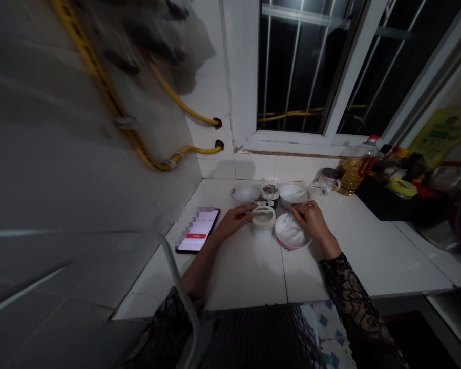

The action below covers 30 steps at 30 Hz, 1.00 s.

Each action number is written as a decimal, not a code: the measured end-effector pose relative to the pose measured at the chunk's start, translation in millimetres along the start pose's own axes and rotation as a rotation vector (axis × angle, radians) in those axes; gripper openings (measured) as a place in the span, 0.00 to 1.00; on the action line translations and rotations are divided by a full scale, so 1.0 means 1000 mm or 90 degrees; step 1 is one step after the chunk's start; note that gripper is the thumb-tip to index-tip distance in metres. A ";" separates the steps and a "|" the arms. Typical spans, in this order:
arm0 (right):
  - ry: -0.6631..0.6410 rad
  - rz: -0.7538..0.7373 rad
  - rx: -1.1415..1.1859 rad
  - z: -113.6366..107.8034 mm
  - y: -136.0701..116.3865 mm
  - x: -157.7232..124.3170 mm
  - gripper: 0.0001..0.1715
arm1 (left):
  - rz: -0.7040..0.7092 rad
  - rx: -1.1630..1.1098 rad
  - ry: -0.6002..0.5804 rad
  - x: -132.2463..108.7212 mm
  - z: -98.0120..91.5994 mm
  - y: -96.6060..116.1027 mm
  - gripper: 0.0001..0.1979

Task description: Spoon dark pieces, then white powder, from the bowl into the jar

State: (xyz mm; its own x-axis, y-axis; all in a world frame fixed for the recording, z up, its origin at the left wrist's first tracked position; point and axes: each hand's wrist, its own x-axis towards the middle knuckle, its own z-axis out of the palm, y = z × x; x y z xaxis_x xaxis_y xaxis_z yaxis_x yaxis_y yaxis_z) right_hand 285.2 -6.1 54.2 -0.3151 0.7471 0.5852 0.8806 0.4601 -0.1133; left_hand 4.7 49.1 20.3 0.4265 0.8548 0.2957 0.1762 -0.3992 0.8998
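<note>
My left hand [236,221] reaches in from the left, its fingertips at the rim of a small clear jar with a cream-coloured lid [264,218]. My right hand [310,218] is over the right edge of a bowl of white contents [291,231], fingers bent together; whatever they pinch is too small to make out. Behind these stand a shallow clear bowl [245,193], a jar with dark contents [269,191], a white bowl with something pale in it [293,195] and another lidded jar [317,191].
A lit phone [197,230] lies on the white tiled counter [246,277] at the left. At the right are a glass jar [329,179], an oil bottle [353,171] and a black box [380,197] with condiments. Yellow pipes [134,146] run along the wall.
</note>
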 end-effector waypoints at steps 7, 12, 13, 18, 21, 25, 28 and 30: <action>-0.003 0.023 0.072 0.007 -0.010 0.001 0.27 | 0.003 0.010 0.004 0.001 0.000 -0.001 0.25; -0.024 0.064 0.138 0.007 -0.015 0.001 0.27 | -0.002 0.000 -0.001 0.000 0.000 0.000 0.26; -0.028 0.077 0.155 0.006 -0.016 0.001 0.27 | -0.003 -0.001 0.000 0.000 0.000 0.000 0.26; -0.054 0.195 0.245 0.008 -0.020 0.000 0.27 | 0.000 0.000 -0.001 0.000 -0.001 0.001 0.25; -0.035 0.294 0.287 0.010 -0.017 -0.001 0.26 | -0.003 0.002 -0.001 0.000 -0.001 0.001 0.25; -0.005 0.366 0.334 0.008 -0.009 0.000 0.27 | -0.003 0.000 -0.001 0.000 -0.001 0.001 0.25; 0.019 0.400 0.350 0.003 -0.005 0.002 0.26 | -0.003 0.001 0.002 0.000 -0.001 0.000 0.25; 0.028 0.417 0.352 0.000 -0.004 0.003 0.24 | -0.003 0.005 0.001 0.000 -0.001 -0.001 0.25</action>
State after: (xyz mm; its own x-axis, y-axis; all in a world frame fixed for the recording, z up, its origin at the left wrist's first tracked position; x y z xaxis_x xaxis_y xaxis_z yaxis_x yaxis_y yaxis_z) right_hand 280.2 -5.5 56.4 0.2211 0.9299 0.2941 0.5778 0.1181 -0.8076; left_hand 3.7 49.7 20.0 0.4238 0.8572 0.2927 0.1849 -0.3982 0.8985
